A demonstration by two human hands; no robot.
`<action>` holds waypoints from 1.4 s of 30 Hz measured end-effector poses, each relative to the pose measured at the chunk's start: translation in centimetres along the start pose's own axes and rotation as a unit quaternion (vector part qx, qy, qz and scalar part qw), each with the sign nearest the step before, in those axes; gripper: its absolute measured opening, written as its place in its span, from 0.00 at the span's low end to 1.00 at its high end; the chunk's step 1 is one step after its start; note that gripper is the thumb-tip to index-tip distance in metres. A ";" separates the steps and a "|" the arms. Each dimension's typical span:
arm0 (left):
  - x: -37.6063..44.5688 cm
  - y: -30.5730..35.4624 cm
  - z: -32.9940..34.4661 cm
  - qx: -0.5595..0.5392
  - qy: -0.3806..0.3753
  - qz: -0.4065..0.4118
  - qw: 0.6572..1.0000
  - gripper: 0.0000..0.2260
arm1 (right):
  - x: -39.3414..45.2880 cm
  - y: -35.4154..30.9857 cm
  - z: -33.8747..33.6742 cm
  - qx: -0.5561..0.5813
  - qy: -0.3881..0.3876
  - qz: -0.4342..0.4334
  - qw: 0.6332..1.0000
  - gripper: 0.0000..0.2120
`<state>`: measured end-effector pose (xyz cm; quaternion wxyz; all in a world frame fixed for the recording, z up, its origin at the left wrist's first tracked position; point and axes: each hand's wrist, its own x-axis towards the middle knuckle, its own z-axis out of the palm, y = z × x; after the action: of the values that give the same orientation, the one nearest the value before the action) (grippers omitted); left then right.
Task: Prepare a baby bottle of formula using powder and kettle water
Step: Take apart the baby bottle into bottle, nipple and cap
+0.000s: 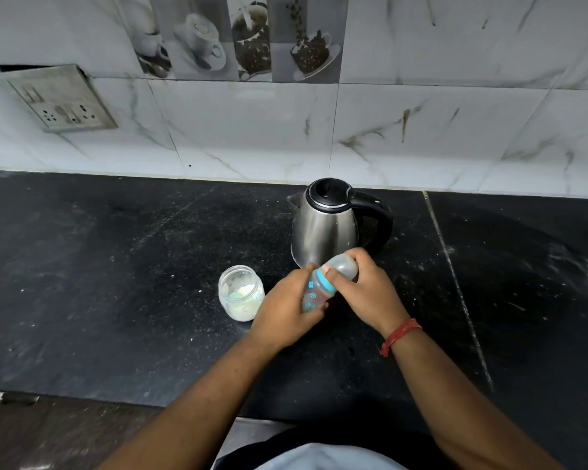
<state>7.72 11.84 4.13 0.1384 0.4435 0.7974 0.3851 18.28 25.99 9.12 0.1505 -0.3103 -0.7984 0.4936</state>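
Head view: the baby bottle [319, 288] is held tilted above the black tabletop [116, 283], base toward the person and cap end toward the kettle [326, 225]; it sits just in front of the kettle and just right of the powder jar [241, 293]; whether the base touches the tabletop cannot be told.

Step in hand, as judged from the pose: unscrewing or tightening the top; which of the two cannot be told. To do it well, hold the body still and turn only the upper part; bring the bottle upright before the top comes free, so that nothing spills; keep the turning force on the blue collar [326, 280] rather than on the clear cap [345, 266], since the cap may pull off alone; set the removed part down clean side up, well apart from the powder jar.

Grip of the left hand [282, 310]: fingers curled round the lower body of the bottle, thumb across the printed side; a closed, wrapping hold. Grip of the right hand [367, 286]: fingers curled over the clear cap, thumb pressed against the blue collar; closed on the top of the bottle. Both hands hold the same bottle and nearly meet at the collar.

The powder jar stands open and upright, with pale powder low inside; no lid is visible. The kettle stands upright with its lid shut, spout to the left, handle to the right. A red thread band [401, 335] circles the right wrist. Behind, a tiled wall [421, 130] carries a socket plate [62, 100].
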 end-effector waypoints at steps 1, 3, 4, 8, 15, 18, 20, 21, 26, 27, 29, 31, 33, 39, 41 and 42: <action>0.0 0.0 -0.2 0.043 0.001 0.014 0.999 0.27 | 0.1 -0.1 0.0 -0.022 0.008 0.007 1.000 0.14; 0.0 0.1 -0.4 0.121 -0.003 0.035 0.992 0.31 | 0.2 -0.4 0.0 -0.039 0.004 0.026 0.999 0.18; -0.1 0.2 -0.5 0.145 -0.002 0.040 0.989 0.31 | 0.2 -0.6 0.0 -0.036 -0.002 0.035 0.999 0.18; -0.2 0.5 -0.8 0.144 0.012 0.040 0.989 0.30 | 0.2 -1.0 0.1 -0.044 -0.013 0.025 0.999 0.16; -0.3 1.2 -1.2 -0.142 -0.081 -0.065 0.984 0.23 | 0.2 -1.0 -0.4 0.012 0.008 -0.023 1.000 0.14; -0.5 0.9 -1.4 -0.235 -0.088 -0.080 0.965 0.20 | 0.5 -1.7 -1.7 0.128 0.075 -0.019 0.989 0.12; -0.9 0.7 -1.6 -0.265 -0.078 -0.093 0.956 0.20 | 0.8 -1.8 -3.1 0.143 0.117 -0.009 0.983 0.10; -1.1 0.6 -1.7 -0.273 -0.068 -0.099 0.955 0.20 | 1.0 -1.5 -3.8 0.132 0.128 -0.005 0.983 0.10; -1.3 0.5 -1.2 -0.303 -0.037 -0.107 0.946 0.20 | 2.0 3.7 -5.0 -0.094 0.120 0.043 0.987 0.14; -1.4 0.5 -1.2 -0.309 -0.035 -0.113 0.944 0.20 | 1.9 5.0 -5.0 -0.133 0.113 0.053 0.983 0.17; -1.4 0.6 -1.0 -0.318 -0.031 -0.122 0.940 0.20 | 1.6 7.4 -5.0 -0.201 0.095 0.070 0.972 0.21; -1.6 0.4 -0.8 -0.318 -0.028 -0.128 0.939 0.20 | 1.4 9.7 -5.1 -0.261 0.076 0.078 0.959 0.21; -1.7 0.3 -0.7 -0.319 -0.028 -0.134 0.938 0.20 | 1.2 11.3 -5.1 -0.309 0.056 0.086 0.946 0.22; -2.0 0.4 -0.6 -0.314 -0.031 -0.134 0.939 0.20 | 1.2 13.4 -4.7 -0.375 0.012 0.092 0.923 0.24; -2.1 0.6 -0.7 -0.309 -0.031 -0.134 0.941 0.21 | 1.2 13.7 -4.7 -0.378 -0.002 0.100 0.920 0.26; -2.1 0.6 -0.7 -0.307 -0.030 -0.133 0.942 0.22 | 1.2 13.7 -4.7 -0.381 -0.004 0.105 0.919 0.28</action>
<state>8.89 9.95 4.81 0.3420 0.2809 0.6877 0.5755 24.72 34.39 -0.87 -0.0351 -0.4239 -0.8897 0.1661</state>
